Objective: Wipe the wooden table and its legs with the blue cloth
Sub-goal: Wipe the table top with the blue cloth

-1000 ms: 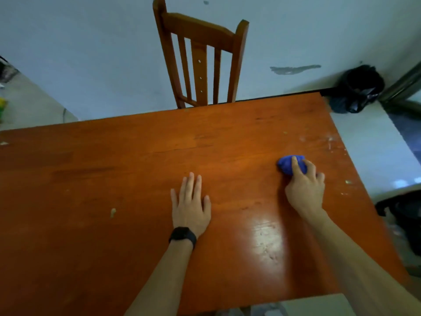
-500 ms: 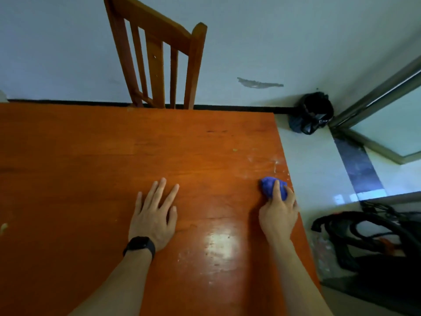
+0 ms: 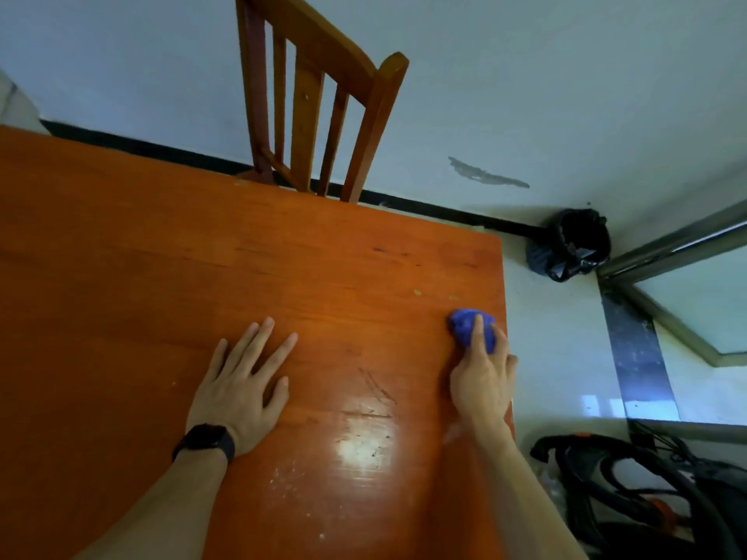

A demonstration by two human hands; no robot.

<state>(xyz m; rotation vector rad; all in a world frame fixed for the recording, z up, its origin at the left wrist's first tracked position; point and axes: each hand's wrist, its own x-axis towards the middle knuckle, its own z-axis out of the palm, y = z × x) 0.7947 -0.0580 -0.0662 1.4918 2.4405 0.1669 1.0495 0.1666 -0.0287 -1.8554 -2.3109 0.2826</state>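
blue cloth (image 3: 465,326) bunched under right hand (image 3: 483,379) fingertips

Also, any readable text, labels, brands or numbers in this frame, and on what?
No readable text in view.
On the wristwatch: dark, nothing legible.
On the blue cloth, wooden table, chair and black bin bag: no labels, brands or numbers visible.

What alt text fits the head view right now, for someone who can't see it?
The right hand holds a bunched blue cloth against the wooden table near its right edge. The left hand lies flat on the tabletop, fingers spread, a black watch on its wrist. A wooden chair stands beyond the far edge.
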